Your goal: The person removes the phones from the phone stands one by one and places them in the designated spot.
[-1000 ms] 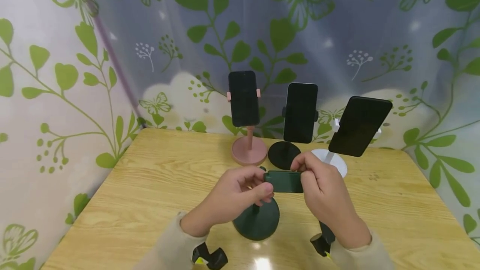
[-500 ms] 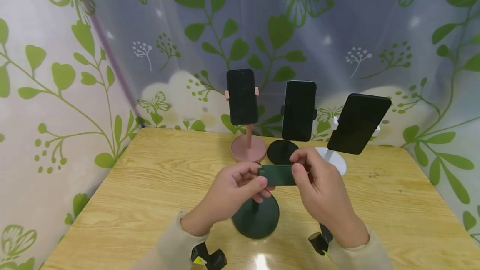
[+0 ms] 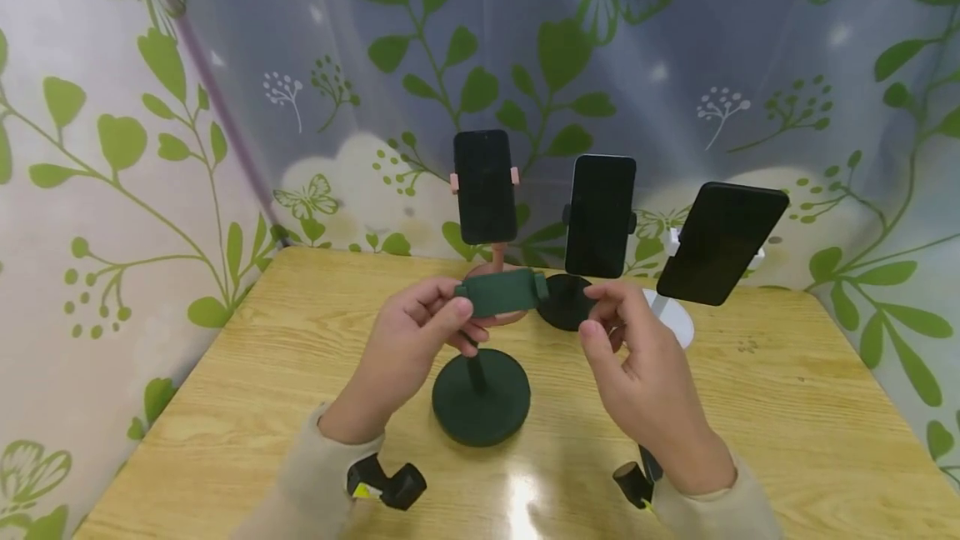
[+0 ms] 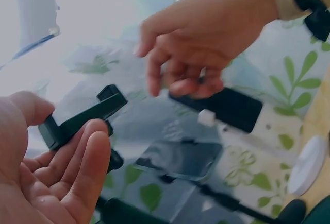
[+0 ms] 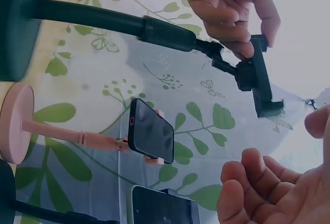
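A dark green phone stand is nearest to both hands, its round base (image 3: 482,400) on the wooden table. My left hand (image 3: 405,348) pinches the left end of the stand's phone clamp (image 3: 501,293), thumb in front and fingers behind. No phone sits in this clamp; its two end lips show in the left wrist view. The ribbed pole (image 5: 167,33) joins the clamp through a joint in the right wrist view. Off to the right, my right hand (image 3: 647,365) is apart from the clamp, fingers loosely bent and holding nothing.
Behind stand three more phone stands: pink with a dark phone (image 3: 484,190), black with a phone (image 3: 601,217), and white with a tilted phone (image 3: 722,245). The black base (image 3: 562,308) lies just beyond the hands. A leaf-patterned curtain (image 3: 330,107) backs the table (image 3: 300,332).
The right hand has come off the clamp's right end. The left hand has moved left and farther from me, bringing the green stand along, and the clamp's right side now tilts up.
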Demonstrator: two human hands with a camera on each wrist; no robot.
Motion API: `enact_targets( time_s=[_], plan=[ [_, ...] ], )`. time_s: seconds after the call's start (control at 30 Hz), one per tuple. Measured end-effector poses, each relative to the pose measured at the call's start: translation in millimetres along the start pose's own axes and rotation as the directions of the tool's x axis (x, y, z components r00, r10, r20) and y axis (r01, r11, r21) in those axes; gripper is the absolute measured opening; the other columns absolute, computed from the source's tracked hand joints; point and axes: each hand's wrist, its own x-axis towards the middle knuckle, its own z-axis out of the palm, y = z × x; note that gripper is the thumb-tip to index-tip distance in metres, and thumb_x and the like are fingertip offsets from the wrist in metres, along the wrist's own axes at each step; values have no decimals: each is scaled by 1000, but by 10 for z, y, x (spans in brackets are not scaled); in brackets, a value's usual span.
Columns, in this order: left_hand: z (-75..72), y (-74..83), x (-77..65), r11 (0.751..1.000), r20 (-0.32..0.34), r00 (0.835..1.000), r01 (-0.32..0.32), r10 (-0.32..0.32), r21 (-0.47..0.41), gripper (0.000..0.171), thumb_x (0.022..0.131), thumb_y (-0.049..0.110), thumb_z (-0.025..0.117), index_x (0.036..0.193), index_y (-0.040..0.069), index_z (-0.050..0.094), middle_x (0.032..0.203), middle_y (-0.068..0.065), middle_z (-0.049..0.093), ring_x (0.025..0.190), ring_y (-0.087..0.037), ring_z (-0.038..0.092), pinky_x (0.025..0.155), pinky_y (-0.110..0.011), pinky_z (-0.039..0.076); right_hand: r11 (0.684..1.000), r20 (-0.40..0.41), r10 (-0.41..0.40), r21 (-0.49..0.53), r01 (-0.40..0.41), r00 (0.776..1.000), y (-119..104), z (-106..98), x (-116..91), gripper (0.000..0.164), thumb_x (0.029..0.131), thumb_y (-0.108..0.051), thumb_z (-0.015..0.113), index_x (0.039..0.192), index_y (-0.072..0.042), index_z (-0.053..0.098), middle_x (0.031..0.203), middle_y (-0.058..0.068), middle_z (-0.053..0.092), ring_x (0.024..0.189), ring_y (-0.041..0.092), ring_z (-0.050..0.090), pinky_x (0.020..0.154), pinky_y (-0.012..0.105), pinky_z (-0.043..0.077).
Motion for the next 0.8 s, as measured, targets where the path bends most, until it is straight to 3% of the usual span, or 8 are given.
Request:
enact_targets(
  time_s=[0.13,0.37,0.63,0.8],
  plan=[
    [-184,91,44,999,-133,990,-45,47,21,18,107,13,55,110,-4,61,92,-7,74,80,-17,70,70,-32,61,1000,17,-11,1,11,1000,-9,33,24,28,100,-7,61,128,-5,56,91,-8,57,78,8,53,73,21,44],
    [-445,77,92,993,-321,940,-114,120,37,21,111,23,50,107,5,60,92,-6,69,72,-15,63,65,-27,56,998,65,22,-56,-18,998,-29,66,-28,27,100,-9,63,127,-9,61,87,-12,58,77,5,53,70,24,47],
    [-658,-125,198,991,-395,910,-105,127,77,27,112,29,45,116,6,59,94,-2,66,74,-13,59,67,-26,54,996,132,46,-78,-36,990,-26,95,-44,31,99,-13,68,129,-14,61,89,-13,58,80,5,55,70,25,50],
    [-718,-244,220,987,-436,886,-120,155,107,29,114,30,37,116,8,56,95,-7,57,76,-15,54,77,-26,52,995,171,35,-97,-18,985,-20,136,-31,34,98,-15,70,130,-16,61,87,-12,54,77,7,54,69,25,50]
  ],
)
